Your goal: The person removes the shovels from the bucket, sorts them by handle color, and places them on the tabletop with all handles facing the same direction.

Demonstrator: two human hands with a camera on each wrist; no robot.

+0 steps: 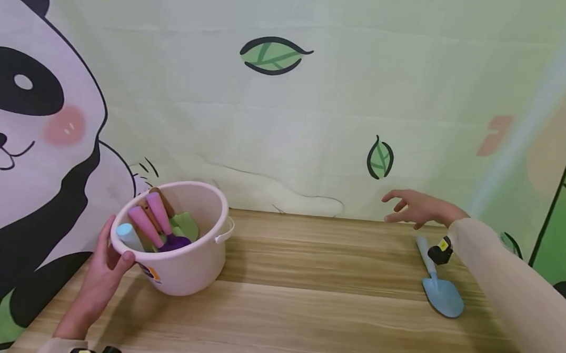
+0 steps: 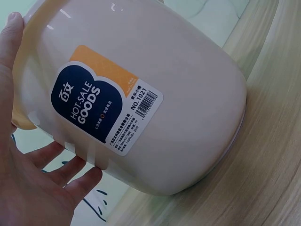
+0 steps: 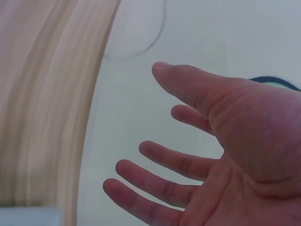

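Observation:
A pale pink bucket point(image 1: 184, 267) stands on the wooden table at the left, its label point(image 2: 108, 101) facing the left wrist camera. My left hand point(image 1: 103, 274) holds it by the near left side just below the rim, thumb on the front, fingers spread round the outer wall. Inside lean pink-handled tools point(image 1: 145, 226) with a purple head, a light blue handle point(image 1: 129, 236), a brown handle and a green tool head point(image 1: 185, 226). My right hand point(image 1: 416, 207) hovers beyond a blue trowel point(image 1: 442, 296), fingers spread and relaxed, holding nothing. The trowel lies apart from it on the table.
Behind the wooden tabletop point(image 1: 305, 314) hangs a pale green cloth backdrop point(image 1: 314, 109) printed with leaves and a panda point(image 1: 75, 151). The bucket's white handle point(image 1: 224, 234) hangs at its right side. Black wrist cameras sit on both sleeves.

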